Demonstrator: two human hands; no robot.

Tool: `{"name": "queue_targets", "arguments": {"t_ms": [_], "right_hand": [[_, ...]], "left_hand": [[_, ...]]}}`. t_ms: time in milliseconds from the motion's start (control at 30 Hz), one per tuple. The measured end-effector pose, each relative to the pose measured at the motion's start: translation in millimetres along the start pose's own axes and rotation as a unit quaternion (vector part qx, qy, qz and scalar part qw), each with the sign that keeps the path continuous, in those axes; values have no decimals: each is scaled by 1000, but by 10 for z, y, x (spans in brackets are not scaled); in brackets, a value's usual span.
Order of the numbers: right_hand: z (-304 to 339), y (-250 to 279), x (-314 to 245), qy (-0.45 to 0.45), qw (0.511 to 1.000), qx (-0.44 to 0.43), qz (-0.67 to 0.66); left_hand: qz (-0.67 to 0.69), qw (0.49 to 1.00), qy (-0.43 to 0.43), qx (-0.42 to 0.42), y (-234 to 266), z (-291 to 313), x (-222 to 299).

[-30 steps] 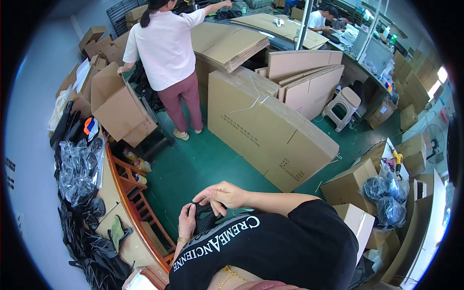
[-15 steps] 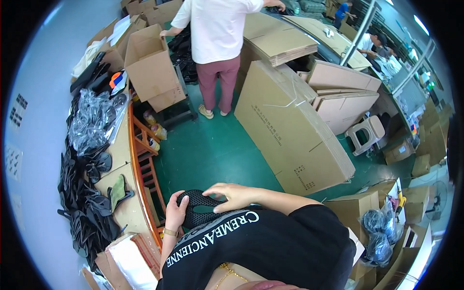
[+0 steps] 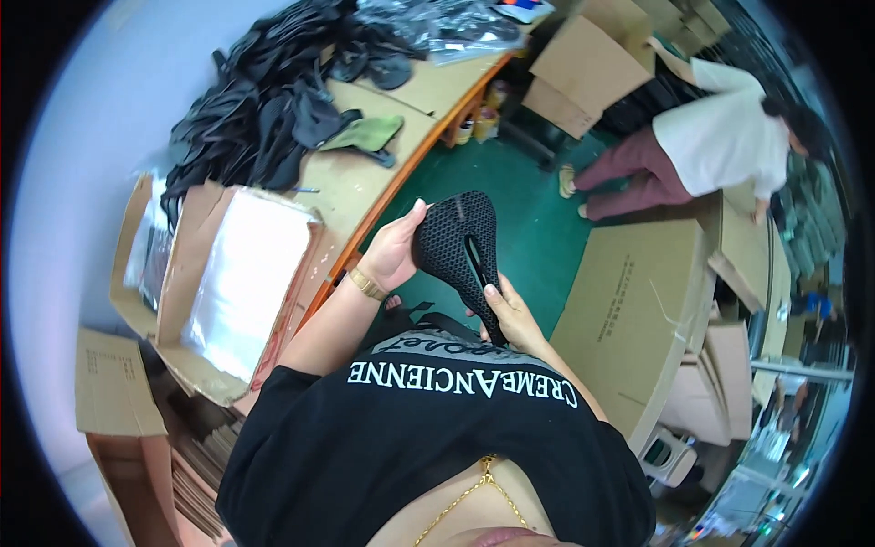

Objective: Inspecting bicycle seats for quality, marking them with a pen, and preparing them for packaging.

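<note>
Between my hands is a black bicycle saddle [image 3: 453, 239] with a honeycomb-patterned surface and a long slot down its middle. My left hand [image 3: 395, 248] grips the wide end, thumb up along its edge. At the narrow end, my right hand [image 3: 513, 314] is closed around the nose with the thumb by the slot. The saddle is held in front of my chest, tilted, above the green floor. Its underside is hidden from view.
A worktable [image 3: 415, 137] on the left bears a heap of black pieces [image 3: 264, 128] and a green piece [image 3: 366, 134]. Beside it stands an open carton of clear plastic bags [image 3: 246, 273]. Flat cardboard [image 3: 629, 310] leans at right. Another person [image 3: 711, 137] stands near an open box [image 3: 592, 59].
My view has swung left toward the worktable and cartons. The saddle is now raised and turned on end, and my right hand has moved from its slot area to the narrow nose.
</note>
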State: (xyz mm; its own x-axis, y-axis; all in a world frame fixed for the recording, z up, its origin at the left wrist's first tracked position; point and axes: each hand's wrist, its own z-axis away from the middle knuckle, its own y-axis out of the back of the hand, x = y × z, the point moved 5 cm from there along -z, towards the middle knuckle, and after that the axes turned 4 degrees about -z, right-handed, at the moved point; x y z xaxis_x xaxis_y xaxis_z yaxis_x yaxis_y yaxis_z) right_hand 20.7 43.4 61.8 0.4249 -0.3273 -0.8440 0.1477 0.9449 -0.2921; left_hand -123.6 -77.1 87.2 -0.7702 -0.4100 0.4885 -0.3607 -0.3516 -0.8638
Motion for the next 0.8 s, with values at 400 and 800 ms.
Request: {"name": "queue_targets", "arguments": {"t_ms": [400, 800], "right_hand": [[-746, -864, -213, -237, 943, -56, -226], [-1281, -1403, -240, -317, 910, -96, -250]], "left_hand": [[-115, 991, -34, 56, 666, 412, 601], [-112, 983, -66, 129, 1216, 650, 1044]]}}
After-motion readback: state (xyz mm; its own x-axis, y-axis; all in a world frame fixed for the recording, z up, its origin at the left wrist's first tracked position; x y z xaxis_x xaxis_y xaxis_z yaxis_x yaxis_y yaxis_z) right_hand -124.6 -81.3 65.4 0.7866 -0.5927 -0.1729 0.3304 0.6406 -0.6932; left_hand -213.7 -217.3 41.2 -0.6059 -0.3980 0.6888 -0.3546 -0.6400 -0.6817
